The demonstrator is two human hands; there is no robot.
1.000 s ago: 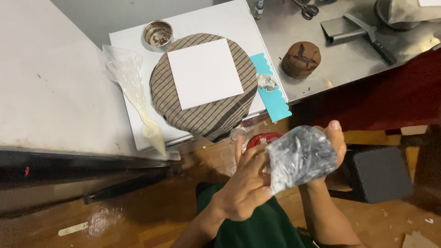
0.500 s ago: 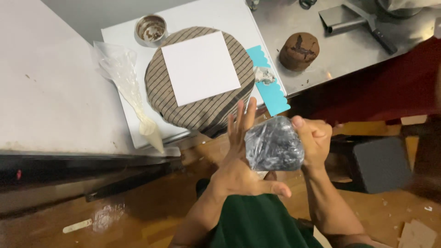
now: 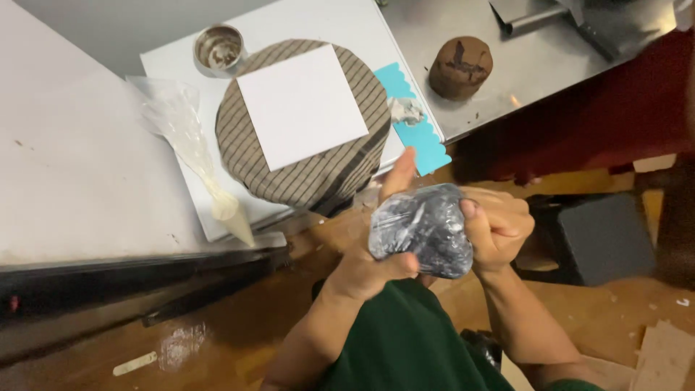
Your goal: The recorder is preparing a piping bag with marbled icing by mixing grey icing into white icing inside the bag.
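Below the counter's edge, both hands are gripping a dark lump wrapped in clear plastic (image 3: 423, 228): the left hand (image 3: 376, 253) is cupping it from beneath, one finger raised, while the right hand (image 3: 499, 228) is curling over its side, apparently pressing. Behind, a striped round board (image 3: 308, 181) is carrying a white square sheet (image 3: 300, 105).

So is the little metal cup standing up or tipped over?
Standing up: the metal cup shows its open round mouth from above, beside the striped round cloth.
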